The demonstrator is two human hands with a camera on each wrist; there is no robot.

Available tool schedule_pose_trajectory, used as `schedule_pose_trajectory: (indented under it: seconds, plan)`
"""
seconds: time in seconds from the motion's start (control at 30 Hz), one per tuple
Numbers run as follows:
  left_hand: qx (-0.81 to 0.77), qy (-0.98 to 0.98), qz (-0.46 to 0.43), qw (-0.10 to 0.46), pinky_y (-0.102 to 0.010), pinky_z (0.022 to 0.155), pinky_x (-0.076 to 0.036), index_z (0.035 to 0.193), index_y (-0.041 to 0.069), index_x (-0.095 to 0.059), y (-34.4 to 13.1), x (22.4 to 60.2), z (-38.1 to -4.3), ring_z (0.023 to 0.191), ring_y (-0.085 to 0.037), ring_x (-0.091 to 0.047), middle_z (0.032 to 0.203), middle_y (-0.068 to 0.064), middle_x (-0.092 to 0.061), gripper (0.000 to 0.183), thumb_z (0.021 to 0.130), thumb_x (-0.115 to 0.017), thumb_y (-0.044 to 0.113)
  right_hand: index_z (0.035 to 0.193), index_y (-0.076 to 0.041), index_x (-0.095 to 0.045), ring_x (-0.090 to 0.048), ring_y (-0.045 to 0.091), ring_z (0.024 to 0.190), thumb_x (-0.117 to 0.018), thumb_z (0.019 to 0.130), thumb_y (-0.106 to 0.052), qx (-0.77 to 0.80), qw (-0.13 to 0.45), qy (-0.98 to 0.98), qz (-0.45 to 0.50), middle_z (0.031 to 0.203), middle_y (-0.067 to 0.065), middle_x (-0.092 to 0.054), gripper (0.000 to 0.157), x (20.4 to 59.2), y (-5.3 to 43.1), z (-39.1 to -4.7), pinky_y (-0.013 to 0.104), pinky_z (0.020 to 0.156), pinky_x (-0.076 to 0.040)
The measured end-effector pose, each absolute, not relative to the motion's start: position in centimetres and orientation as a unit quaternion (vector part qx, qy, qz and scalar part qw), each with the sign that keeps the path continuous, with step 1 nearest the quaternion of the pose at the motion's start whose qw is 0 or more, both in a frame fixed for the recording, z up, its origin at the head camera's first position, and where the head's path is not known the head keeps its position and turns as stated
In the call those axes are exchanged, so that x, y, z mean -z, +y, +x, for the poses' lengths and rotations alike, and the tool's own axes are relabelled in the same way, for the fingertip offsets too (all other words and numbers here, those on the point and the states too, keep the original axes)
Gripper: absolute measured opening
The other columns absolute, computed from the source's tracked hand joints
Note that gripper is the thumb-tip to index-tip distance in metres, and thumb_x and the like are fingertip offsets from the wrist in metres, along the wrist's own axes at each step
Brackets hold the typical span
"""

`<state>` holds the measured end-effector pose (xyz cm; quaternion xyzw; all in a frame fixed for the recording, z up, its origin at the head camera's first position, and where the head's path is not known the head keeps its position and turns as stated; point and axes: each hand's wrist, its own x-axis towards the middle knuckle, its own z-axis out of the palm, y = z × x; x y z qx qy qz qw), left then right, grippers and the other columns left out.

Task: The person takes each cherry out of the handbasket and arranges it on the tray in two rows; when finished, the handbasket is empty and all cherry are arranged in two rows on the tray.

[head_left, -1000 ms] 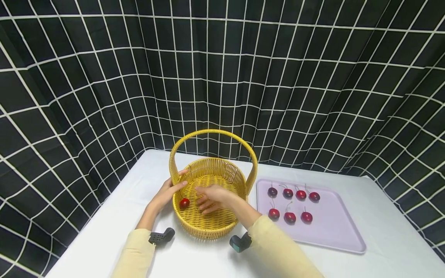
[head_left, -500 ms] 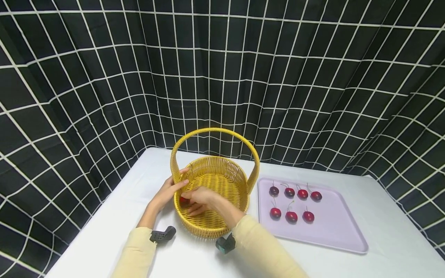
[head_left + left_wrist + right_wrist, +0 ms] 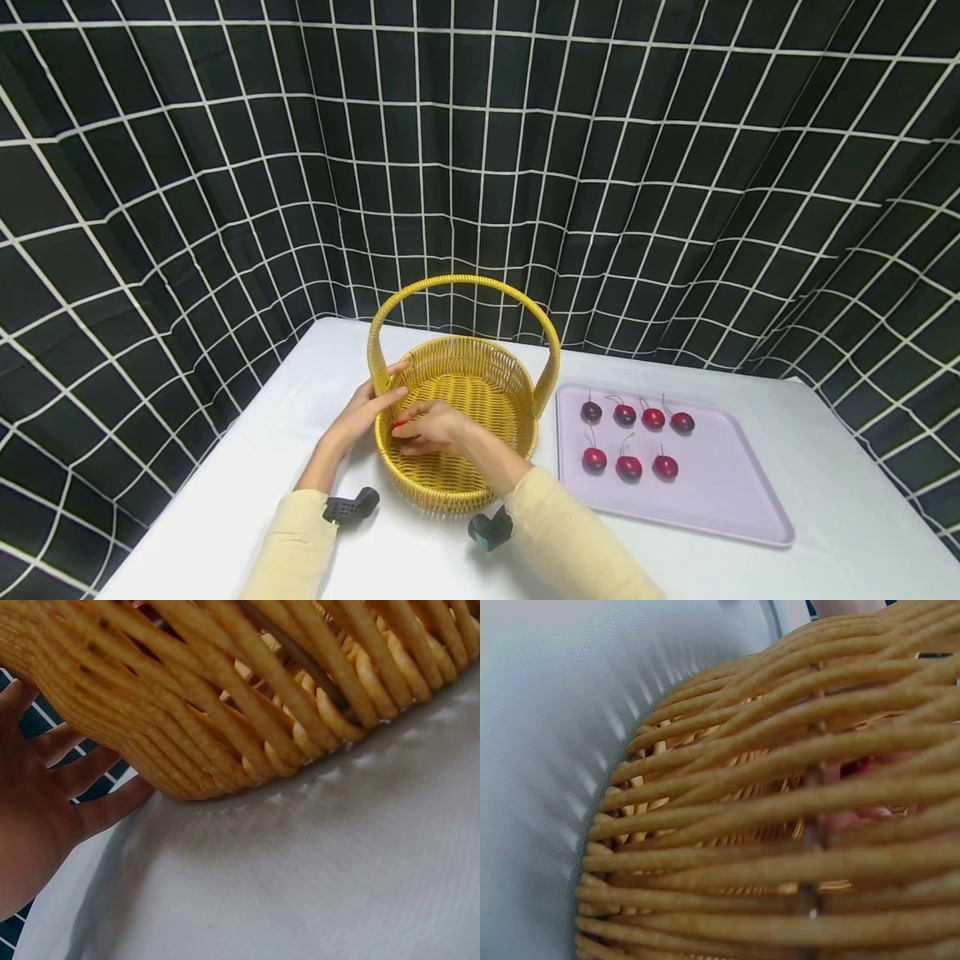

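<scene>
A yellow wicker basket (image 3: pixel 450 502) with a tall arched handle stands on the white table. My left hand (image 3: pixel 358 417) holds its left side at the foot of the handle, the thumb over the rim. In the left wrist view several fingers of the left hand (image 3: pixel 37 802) lie along the outer wall. Inside the basket, my right hand (image 3: pixel 438 429) pinches a red cherry (image 3: pixel 397 426) near the left wall. The right hand's fingers hide most of that cherry. Through the weave in the right wrist view, a bit of the red cherry (image 3: pixel 857 766) shows beside the fingers.
To the right of the basket lies a pale purple tray (image 3: pixel 720 500). Several cherries with stems sit on it in two rows, among them a dark cherry (image 3: pixel 591 412). A black curtain (image 3: pixel 480 167) with a white grid rises behind the table (image 3: pixel 420 558).
My right hand has moved left inside the basket and taken hold of the cherry lying there. The left hand has stayed at the basket's side.
</scene>
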<state>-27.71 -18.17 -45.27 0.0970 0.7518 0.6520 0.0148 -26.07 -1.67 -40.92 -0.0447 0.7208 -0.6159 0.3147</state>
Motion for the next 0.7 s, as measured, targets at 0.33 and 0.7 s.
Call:
schedule_pose_trajectory:
  seconds: [0.33,0.7]
  plan:
    - [-0.664,0.740,0.108,0.016,-0.054,0.110,-0.018,0.144,0.014,-0.041,-18.2,45.3,-27.7,0.133,-0.034,-0.035,0.149,-0.014,-0.036,0.054,0.095,-0.058,0.026,0.117,-0.001,-0.052,-0.064,0.020,0.065,-0.065,0.088,0.001,0.597,0.308,0.739,-0.055,0.085,0.019,-0.068,0.032,40.7,-1.4,-25.9,0.030,0.064,-0.057]
    - [-0.656,0.748,0.098,0.022,-0.055,0.109,-0.021,0.144,0.016,-0.041,-18.2,45.4,-27.8,0.134,-0.033,-0.033,0.150,-0.012,-0.034,0.053,0.095,-0.058,0.027,0.127,0.001,-0.049,-0.068,0.030,0.078,-0.069,0.084,0.004,0.592,0.314,0.736,-0.097,0.090,0.016,-0.065,0.047,40.2,0.9,-26.0,0.038,0.070,-0.057]
